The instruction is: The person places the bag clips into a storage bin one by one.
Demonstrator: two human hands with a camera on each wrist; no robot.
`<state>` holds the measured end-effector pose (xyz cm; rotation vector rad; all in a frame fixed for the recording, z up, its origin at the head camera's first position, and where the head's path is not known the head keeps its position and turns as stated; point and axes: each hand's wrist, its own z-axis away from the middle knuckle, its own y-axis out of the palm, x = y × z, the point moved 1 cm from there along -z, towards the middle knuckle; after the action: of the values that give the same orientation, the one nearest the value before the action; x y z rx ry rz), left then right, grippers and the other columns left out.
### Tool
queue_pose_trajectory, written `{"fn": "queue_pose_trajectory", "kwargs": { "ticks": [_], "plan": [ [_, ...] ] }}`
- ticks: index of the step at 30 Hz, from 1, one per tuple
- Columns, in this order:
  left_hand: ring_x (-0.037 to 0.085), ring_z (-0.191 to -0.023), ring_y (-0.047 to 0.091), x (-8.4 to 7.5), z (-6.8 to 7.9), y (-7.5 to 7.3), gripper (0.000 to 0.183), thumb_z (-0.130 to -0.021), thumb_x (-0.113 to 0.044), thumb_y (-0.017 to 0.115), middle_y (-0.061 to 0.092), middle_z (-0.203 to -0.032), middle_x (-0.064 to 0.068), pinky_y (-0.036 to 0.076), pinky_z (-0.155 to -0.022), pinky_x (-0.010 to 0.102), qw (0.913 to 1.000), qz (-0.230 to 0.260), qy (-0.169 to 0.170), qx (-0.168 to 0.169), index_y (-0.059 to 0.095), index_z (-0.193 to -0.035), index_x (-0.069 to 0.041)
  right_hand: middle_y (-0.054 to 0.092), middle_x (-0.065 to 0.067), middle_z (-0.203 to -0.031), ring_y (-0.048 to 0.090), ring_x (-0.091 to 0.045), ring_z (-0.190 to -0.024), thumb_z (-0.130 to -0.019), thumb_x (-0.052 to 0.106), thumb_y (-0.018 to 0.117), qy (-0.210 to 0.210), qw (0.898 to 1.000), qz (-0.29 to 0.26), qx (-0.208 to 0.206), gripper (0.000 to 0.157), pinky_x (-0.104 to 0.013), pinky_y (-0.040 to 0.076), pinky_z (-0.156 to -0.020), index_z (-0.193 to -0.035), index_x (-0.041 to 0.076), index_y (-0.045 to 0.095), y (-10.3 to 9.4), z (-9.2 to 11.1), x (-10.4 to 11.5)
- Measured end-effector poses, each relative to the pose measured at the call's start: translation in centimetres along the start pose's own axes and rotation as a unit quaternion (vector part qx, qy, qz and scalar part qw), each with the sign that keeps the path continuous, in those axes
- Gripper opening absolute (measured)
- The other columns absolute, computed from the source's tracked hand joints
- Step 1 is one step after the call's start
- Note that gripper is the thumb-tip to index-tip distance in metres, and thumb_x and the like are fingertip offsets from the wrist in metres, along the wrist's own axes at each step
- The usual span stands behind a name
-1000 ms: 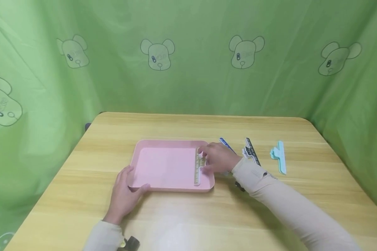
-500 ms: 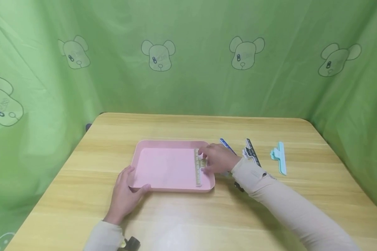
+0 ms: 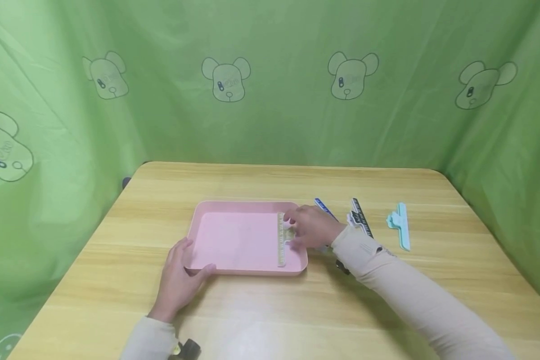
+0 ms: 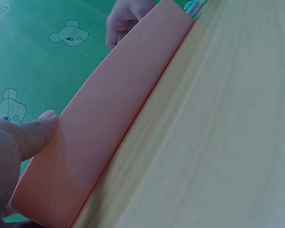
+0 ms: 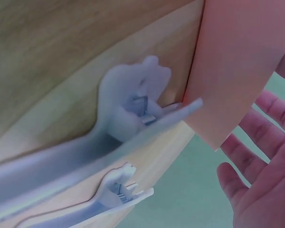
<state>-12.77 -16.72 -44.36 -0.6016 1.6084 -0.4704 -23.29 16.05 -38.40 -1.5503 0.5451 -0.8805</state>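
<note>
A pink rectangular tray (image 3: 236,242) lies on the wooden table. My left hand (image 3: 177,280) grips its near left corner; in the left wrist view the thumb (image 4: 35,135) presses over the rim of the wall (image 4: 104,99). Inside the tray, along its right end, is a long gold-and-white bag clip (image 3: 281,245). My right hand (image 3: 315,227) reaches over the right rim and pinches the clip at its handle side with thumb and fingers. In the right wrist view that hand (image 5: 273,166) hangs past the tray's wall, which hides the fingertips and the clip.
Right of the tray lie a blue bag clip (image 3: 326,209), partly covered by the right hand, a black-and-white one (image 3: 363,220) and a mint one (image 3: 401,225). Pale clips (image 5: 137,99) show close to the tray in the right wrist view. Green curtains (image 3: 288,130) surround the table.
The gold clip has tilted slightly and shifted a little under the right fingers, then come back toward its earlier position. The left hand and the tray stay where they were.
</note>
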Motion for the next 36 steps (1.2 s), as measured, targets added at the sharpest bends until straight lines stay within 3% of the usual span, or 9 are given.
{"fn": "queue_pose_trajectory", "kwargs": {
  "ticks": [12, 18, 28, 36],
  "plan": [
    [0.045, -0.136, 0.030, -0.3, 0.0, -0.3, 0.083, -0.081, -0.038, 0.078, 0.028, -0.151, 0.023, 0.025, -0.112, 0.058, 1.0000, 0.000, 0.007, -0.003, 0.036, -0.142, 0.000, 0.067, -0.007, -0.111, 0.061, -0.028, -0.103, -0.079, 0.025, 0.080, 0.013, 1.000, -0.002, -0.025, 0.058, -0.047, 0.049, -0.093, -0.129, 0.007, 0.057, -0.9, 0.2, -0.5],
    [0.045, -0.136, 0.029, -0.3, 0.0, -0.2, 0.085, -0.081, -0.040, 0.078, 0.028, -0.152, 0.023, 0.025, -0.112, 0.058, 1.0000, -0.001, 0.007, -0.001, 0.036, -0.143, 0.000, 0.068, -0.007, -0.109, 0.061, -0.029, -0.103, -0.083, 0.021, 0.074, 0.021, 0.999, 0.004, -0.045, 0.052, -0.048, 0.049, -0.094, -0.129, 0.005, 0.056, -1.6, 0.5, -0.9],
    [0.046, -0.136, 0.029, -0.2, 0.0, -0.1, 0.085, -0.081, -0.040, 0.078, 0.028, -0.151, 0.024, 0.025, -0.112, 0.059, 0.9999, 0.003, 0.010, -0.002, 0.036, -0.143, 0.001, 0.067, -0.010, -0.112, 0.060, -0.032, -0.107, -0.079, 0.022, 0.081, 0.042, 0.997, -0.017, -0.058, 0.058, -0.050, 0.048, -0.095, -0.128, 0.006, 0.055, -2.4, 1.3, -1.9],
    [0.045, -0.136, 0.029, -0.2, 0.0, -0.2, 0.085, -0.081, -0.040, 0.077, 0.028, -0.151, 0.024, 0.025, -0.112, 0.058, 0.9999, -0.001, 0.012, -0.003, 0.036, -0.143, 0.001, 0.066, -0.011, -0.115, 0.059, -0.033, -0.109, -0.081, 0.025, 0.079, 0.071, 0.996, -0.021, -0.058, 0.059, -0.051, 0.048, -0.095, -0.130, 0.006, 0.053, -2.9, 2.2, -2.9]
  ]
}}
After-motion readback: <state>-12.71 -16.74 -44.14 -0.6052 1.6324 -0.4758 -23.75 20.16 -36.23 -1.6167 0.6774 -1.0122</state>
